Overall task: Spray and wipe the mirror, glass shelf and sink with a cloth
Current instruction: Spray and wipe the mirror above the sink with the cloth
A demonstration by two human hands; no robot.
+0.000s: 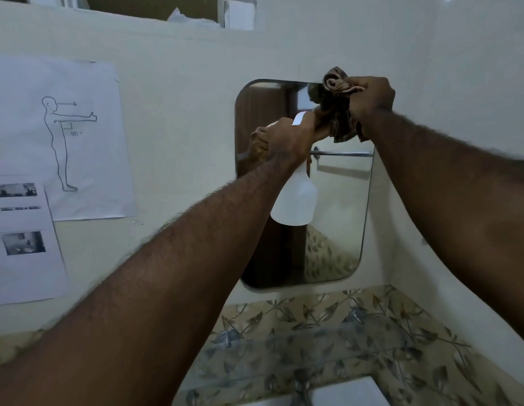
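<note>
**Brown cloth at mirror top corner, shelf and sink not yet touched**

Brown cloth (336, 112) is bunched in the right hand (372, 95), fingers curled tight round it and pressed at the top right corner of the mirror (336, 230). Left hand (284, 139) grips the neck of a white bottle (295, 200), which hangs down in front of the glass with its spray head up near the cloth. Both arms are raised, hands close together.

Progress, my read: early. The wipe is at the mirror's top edge. The lower glass shows no clear droplets or streaks, so I can't tell how much has been sprayed or wiped.

The shelf (284, 332) below the mirror is a blur from here. I think that's its edge over the leaf-pattern tiles (401, 317), but I'm not sure. The sink (348, 391) shows only a white corner at the bottom, with the tap (301, 385) beside it. No hand is near either.

Left to do: rest of the mirror, then shelf, then sink.
</note>
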